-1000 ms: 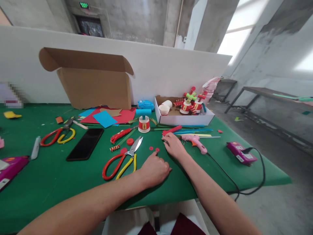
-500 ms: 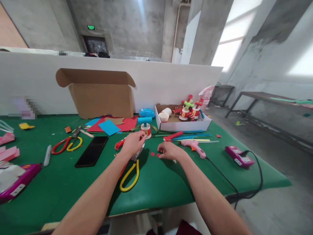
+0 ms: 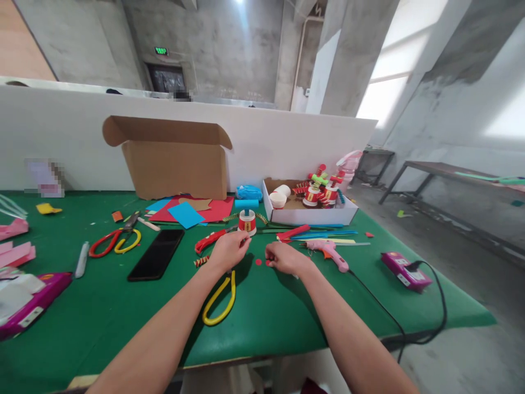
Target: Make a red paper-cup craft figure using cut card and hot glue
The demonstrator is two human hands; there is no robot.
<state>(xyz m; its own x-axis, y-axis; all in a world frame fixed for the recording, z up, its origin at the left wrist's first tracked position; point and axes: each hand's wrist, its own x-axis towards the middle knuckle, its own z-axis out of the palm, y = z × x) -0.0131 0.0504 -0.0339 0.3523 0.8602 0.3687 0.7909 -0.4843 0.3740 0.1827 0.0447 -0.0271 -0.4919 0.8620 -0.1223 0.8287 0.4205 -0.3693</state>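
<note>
My left hand (image 3: 230,250) is closed, its fingers drawn together in front of a decorated paper cup (image 3: 247,224); anything between those fingertips is too small to make out. The cup stands upright with a red band and springy folded-paper arms at its sides. Over to the right, my right hand (image 3: 285,257) is low on the table, its fingertips pinched at a small red paper circle (image 3: 268,263). A second red circle (image 3: 258,262) lies flat between my hands. Below my left wrist, yellow-handled scissors (image 3: 221,306) are partly covered by the hand.
A pink glue gun (image 3: 330,253) with a cord lies right of my hand, near a purple power strip (image 3: 406,271). Behind are a white box (image 3: 334,216) of finished cup figures, paper strips (image 3: 324,235) and coloured sheets (image 3: 186,214). Left lie a phone (image 3: 156,255) and more scissors (image 3: 117,241).
My left hand has drawn down slightly from the cup, showing more of it. My right hand keeps its place by the red circle. The whole view has shifted slightly.
</note>
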